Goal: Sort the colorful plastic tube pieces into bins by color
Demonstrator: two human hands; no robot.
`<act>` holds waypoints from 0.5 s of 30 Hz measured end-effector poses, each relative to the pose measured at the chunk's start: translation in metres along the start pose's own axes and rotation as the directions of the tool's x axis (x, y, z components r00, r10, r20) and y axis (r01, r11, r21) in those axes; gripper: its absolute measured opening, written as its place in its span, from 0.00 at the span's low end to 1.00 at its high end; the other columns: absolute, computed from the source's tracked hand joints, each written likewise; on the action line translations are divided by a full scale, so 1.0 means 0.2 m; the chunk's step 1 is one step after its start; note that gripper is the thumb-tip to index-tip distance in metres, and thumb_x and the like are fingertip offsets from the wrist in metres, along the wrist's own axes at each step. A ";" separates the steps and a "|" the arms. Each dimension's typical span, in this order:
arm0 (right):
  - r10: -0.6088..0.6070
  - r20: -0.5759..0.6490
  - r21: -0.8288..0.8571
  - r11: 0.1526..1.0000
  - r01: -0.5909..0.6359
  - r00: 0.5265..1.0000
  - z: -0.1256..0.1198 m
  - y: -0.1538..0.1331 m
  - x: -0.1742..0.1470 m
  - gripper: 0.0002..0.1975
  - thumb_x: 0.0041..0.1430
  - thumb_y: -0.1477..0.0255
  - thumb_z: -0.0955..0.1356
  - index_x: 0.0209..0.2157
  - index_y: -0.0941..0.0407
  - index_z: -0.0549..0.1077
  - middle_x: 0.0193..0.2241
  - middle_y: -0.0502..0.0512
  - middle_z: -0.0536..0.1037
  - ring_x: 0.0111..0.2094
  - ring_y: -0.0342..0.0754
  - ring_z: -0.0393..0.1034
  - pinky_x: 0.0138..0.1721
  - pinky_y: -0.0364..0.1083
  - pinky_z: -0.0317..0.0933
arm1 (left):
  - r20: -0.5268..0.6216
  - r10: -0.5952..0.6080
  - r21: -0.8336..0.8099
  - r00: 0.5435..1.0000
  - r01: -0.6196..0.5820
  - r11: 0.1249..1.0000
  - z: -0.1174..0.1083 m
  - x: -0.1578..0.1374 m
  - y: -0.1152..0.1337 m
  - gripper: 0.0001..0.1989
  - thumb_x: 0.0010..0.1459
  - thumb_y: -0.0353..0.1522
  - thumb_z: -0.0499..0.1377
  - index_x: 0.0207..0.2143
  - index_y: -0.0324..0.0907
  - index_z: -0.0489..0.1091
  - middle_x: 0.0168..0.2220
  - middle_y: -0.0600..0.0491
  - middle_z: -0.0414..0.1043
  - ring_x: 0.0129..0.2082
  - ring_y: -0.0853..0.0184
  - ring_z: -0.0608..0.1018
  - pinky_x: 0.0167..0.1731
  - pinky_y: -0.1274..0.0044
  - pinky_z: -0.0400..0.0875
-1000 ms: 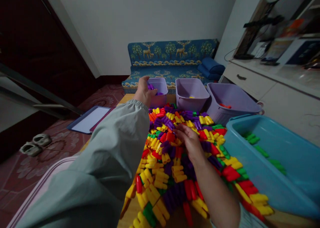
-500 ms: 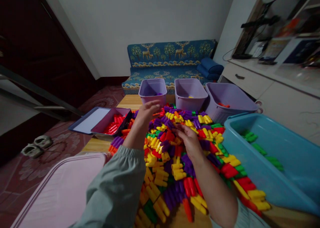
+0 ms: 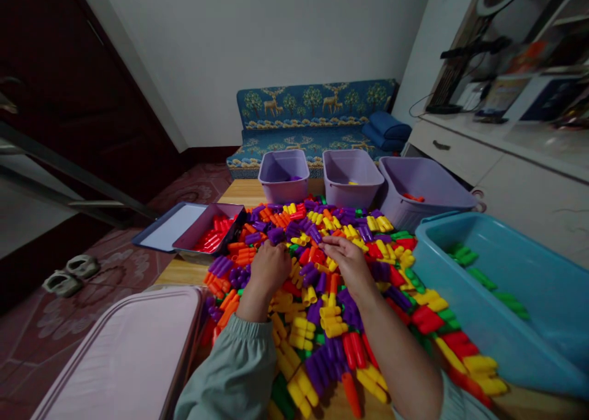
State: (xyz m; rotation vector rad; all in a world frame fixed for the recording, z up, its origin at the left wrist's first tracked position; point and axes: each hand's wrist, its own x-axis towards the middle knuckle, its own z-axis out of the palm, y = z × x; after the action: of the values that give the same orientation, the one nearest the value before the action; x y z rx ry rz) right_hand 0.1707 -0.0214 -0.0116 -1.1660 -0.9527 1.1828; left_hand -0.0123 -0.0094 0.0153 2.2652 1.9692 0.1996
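Observation:
A spread-out heap of plastic bullet-shaped building blocks [image 3: 304, 331] in purple, yellow, red, orange and green covers the wooden table [image 3: 243, 190]. My left hand [image 3: 270, 268] is down in the heap with its fingers curled, right beside a purple block [image 3: 276, 235]. What those fingers grip is hidden behind the hand. Further right, my right hand [image 3: 348, 262] reaches over the heap, fingers drawn together, their tips close to another purple block [image 3: 313, 232]. I cannot make out what is between them.
Three purple bins [image 3: 283, 190] line the far edge, each with a few blocks. A blue tub [image 3: 478, 322] on the right contains green blocks. At left are an open tin box [image 3: 196, 255] of red blocks and a pink lid [image 3: 124, 352]. A patterned sofa [image 3: 313, 135] stands behind.
My left hand has come down and nearer from above the far part of the heap, and its fingers have curled among the blocks. My right hand has hardly moved.

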 end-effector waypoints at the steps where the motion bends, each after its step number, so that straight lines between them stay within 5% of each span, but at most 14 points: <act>1: -0.001 0.000 -0.008 1.000 0.001 1.000 0.00 0.00 0.00 0.16 0.45 0.63 0.73 0.36 0.56 0.76 0.34 0.57 0.82 0.41 0.55 0.77 0.51 0.55 0.65 | 0.006 -0.003 -0.026 1.000 0.003 1.000 0.00 0.00 0.00 0.18 0.60 0.30 0.50 0.47 0.38 0.76 0.43 0.39 0.75 0.48 0.54 0.75 0.49 0.67 0.67; 9: -0.018 0.016 -0.007 1.000 0.018 1.000 0.00 0.02 0.01 0.16 0.44 0.61 0.74 0.34 0.56 0.77 0.33 0.58 0.83 0.43 0.56 0.78 0.50 0.56 0.66 | 0.086 0.108 -0.112 0.990 -0.098 0.989 -0.02 0.02 -0.01 0.34 0.53 0.23 0.52 0.63 0.48 0.62 0.53 0.43 0.67 0.51 0.57 0.74 0.51 0.71 0.67; 15: -0.058 0.007 -0.023 0.998 0.058 0.998 0.00 0.06 0.02 0.15 0.46 0.61 0.73 0.35 0.55 0.77 0.33 0.58 0.83 0.41 0.56 0.78 0.48 0.55 0.67 | 0.253 0.163 -0.106 0.954 -0.140 0.985 -0.06 0.10 0.00 0.44 0.46 0.23 0.58 0.67 0.45 0.53 0.54 0.40 0.62 0.50 0.53 0.75 0.48 0.70 0.70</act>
State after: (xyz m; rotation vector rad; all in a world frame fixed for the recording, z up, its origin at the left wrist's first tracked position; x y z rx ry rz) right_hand 0.1695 -0.0171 -0.0237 -1.1463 -1.0014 1.1325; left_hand -0.0120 0.0103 0.0273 2.2552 1.6280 0.0003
